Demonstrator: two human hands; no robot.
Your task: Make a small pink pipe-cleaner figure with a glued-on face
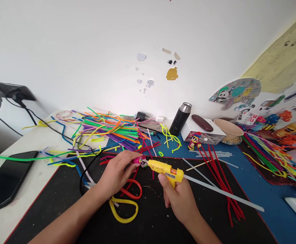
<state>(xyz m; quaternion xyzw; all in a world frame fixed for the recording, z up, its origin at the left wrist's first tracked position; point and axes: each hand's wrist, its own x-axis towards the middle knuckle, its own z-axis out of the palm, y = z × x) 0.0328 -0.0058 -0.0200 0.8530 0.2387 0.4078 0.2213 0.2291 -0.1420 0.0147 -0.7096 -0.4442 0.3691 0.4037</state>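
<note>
My right hand (180, 200) is wrapped round the handle of a yellow hot glue gun (163, 168). A long clear glue stick (224, 193) sticks out of its back end. In my left hand (117, 173), the fingers pinch a small magenta pipe-cleaner piece (140, 160), partly hidden by them. The gun's nozzle points left and is at the piece; whether it touches cannot be made out. Below my left hand lie scissors with a yellow loop (124, 222) and a red loop (138, 195) for handles, their blades mostly covered by my wrist.
Loose coloured pipe cleaners (112, 132) pile up at the back left. Red pipe cleaners (223, 183) and spare glue sticks (214, 154) lie right. Behind stand a black thermos (180, 120), a white box (201, 134) and a small pipe-cleaner figure (194, 141). A phone (8, 179) lies left; a black cord (83, 173) crosses the mat.
</note>
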